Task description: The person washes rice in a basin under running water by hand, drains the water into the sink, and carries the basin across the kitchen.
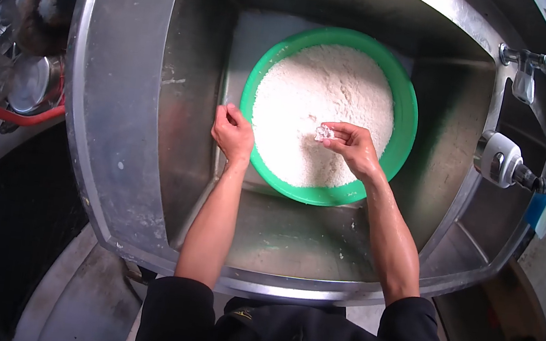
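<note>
Pinching a white clump (323, 134), the right hand (355, 147) points leftward; left hand (234, 133) curls closed.

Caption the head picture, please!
Right-hand fingers pinch a white clump over white grains in a round green plastic tub.

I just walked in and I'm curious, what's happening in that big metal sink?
A person's right hand pinches a small, white, crumbly clump above a round, green, plastic-looking basin full of loose white grains. The left hand is curled by the basin's left rim; whether it holds anything is hidden. The basin sits inside a grey metal sink.
</note>
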Demonstrator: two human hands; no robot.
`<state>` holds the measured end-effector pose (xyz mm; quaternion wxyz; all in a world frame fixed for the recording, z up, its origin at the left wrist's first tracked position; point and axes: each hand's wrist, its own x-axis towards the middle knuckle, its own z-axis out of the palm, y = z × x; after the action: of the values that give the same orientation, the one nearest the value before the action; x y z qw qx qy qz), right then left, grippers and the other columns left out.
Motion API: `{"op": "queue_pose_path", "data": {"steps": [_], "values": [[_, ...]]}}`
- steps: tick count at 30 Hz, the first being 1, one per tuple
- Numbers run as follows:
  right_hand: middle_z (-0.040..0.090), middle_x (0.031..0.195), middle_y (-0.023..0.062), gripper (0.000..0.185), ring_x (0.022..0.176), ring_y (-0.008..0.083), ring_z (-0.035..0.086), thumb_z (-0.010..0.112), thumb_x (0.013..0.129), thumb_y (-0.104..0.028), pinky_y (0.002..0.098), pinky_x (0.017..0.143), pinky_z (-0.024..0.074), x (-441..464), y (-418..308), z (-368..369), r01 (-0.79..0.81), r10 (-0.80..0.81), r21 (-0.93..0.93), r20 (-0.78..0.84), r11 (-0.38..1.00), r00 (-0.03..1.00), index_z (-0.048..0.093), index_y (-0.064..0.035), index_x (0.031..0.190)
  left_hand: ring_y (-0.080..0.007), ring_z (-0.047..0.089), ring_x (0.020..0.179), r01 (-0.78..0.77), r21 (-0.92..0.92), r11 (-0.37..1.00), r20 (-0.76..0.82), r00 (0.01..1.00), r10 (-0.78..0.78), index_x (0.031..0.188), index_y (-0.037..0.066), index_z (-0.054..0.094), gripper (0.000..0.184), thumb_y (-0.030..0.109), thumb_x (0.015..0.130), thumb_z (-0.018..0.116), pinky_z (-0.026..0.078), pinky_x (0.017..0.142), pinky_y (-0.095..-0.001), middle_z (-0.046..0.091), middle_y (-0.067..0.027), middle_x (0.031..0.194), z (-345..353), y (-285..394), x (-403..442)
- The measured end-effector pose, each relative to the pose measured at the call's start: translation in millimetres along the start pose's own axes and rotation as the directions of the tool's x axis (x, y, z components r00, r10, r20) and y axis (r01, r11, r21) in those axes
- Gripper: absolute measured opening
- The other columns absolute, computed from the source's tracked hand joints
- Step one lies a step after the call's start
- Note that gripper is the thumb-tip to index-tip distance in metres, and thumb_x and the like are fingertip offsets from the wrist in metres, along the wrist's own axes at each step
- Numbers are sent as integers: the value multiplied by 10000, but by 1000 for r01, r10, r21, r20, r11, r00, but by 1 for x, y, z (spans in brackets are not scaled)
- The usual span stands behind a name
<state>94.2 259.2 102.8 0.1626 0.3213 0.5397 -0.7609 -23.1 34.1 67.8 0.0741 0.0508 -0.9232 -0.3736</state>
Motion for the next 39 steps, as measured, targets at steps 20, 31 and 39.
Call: {"op": "queue_pose_path", "data": {"steps": [20,31,39], "values": [[687,994,68,273,887,106,629,615,942,-141,277,804,518,-57,-47,-4,137,-153,218,58,966,987,624,22,1160,-91,457,499,-209,-495,843,625,589,513,900,42,699,154,-8,755,709,384,472,-259,554,-32,624,-32,141,-25],[708,999,113,246,991,174,662,557,939,-37,302,840,514,-66,-53,10,270,-274,-146,-11,952,962,606,40,1168,-156,543,520,-240,-427,872,654,584,481,897,52,695,152,65,750,734,458,500,-291,675,-82,744,-33,141,-29],[696,980,214,275,980,321,684,541,895,26,368,830,531,-70,-53,19,371,-423,-427,-32,825,905,600,13,1163,-90,372,443,-248,-418,874,609,637,473,820,56,693,89,49,739,730,303,429,-270,424,-25,507,-31,139,-35]]}}
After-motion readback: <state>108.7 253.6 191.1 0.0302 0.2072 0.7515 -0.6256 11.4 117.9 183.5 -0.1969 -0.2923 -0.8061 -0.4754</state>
